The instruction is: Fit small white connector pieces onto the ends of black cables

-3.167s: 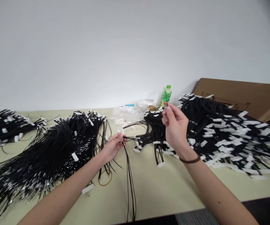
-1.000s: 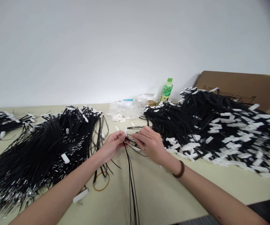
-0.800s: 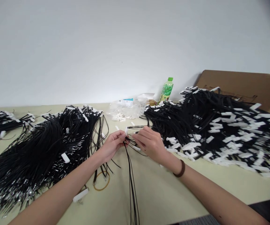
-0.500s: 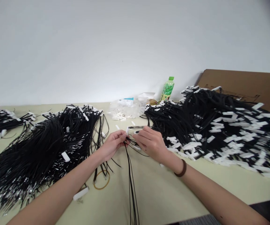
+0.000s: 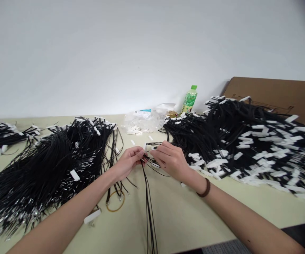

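Note:
Between finger and thumb, my left hand [image 5: 129, 160] pinches a small white connector [image 5: 145, 146] with thin black wires coming out of it. Some of these black wires [image 5: 147, 201] hang toward the table's near edge, and others run right, under my other hand. Just right of the connector, my right hand [image 5: 170, 159] has its fingers pressed together at the wires; their tips are partly hidden, and it looks as if a thin black wire is in them. A brown band [image 5: 207, 187] circles the right wrist.
Black wires with silver tips [image 5: 62, 155] are heaped on the left. A larger pile of black wires with white connectors [image 5: 237, 141] covers the right. Behind my hands lie a clear bag of white connectors [image 5: 141, 123], a green bottle [image 5: 189, 100] and cardboard [image 5: 271, 95]. A yellowish ring [image 5: 115, 210] lies in front.
Both hands stay nearly in place, with the connector still in my left fingers. The right hand's fingers have shifted very slightly; the camera view has moved a little.

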The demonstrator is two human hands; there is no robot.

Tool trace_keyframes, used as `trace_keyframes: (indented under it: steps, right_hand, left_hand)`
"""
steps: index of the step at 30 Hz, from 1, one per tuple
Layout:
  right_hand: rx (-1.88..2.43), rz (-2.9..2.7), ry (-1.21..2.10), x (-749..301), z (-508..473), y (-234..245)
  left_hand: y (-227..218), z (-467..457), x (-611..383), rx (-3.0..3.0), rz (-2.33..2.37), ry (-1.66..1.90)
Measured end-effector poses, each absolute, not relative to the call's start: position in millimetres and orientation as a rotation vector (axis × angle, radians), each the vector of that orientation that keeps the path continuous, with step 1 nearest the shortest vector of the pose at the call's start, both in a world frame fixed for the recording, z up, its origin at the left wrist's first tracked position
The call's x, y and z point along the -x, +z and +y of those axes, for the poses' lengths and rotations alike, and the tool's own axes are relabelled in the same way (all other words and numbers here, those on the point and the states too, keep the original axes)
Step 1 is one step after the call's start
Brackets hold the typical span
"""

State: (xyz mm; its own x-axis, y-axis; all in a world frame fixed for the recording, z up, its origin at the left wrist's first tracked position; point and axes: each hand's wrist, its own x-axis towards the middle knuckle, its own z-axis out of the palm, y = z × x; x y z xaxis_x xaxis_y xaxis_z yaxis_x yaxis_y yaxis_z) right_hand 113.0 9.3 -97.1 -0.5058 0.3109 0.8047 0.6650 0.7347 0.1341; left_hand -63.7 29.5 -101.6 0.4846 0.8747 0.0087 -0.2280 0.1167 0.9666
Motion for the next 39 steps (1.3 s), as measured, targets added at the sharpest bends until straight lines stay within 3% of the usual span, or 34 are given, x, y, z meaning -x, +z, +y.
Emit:
trace_keyframes:
  steps: [28,39]
  right_hand:
    - [0.798,-2.096,-0.455,-110,7,-92]
    - [0.518,-2.406,-0.387,-104,0,-90]
  left_hand:
    - [-103,31,62,-1.147,0.702,0.986]
    - [-104,33,65,-1.058,0.714,1.026]
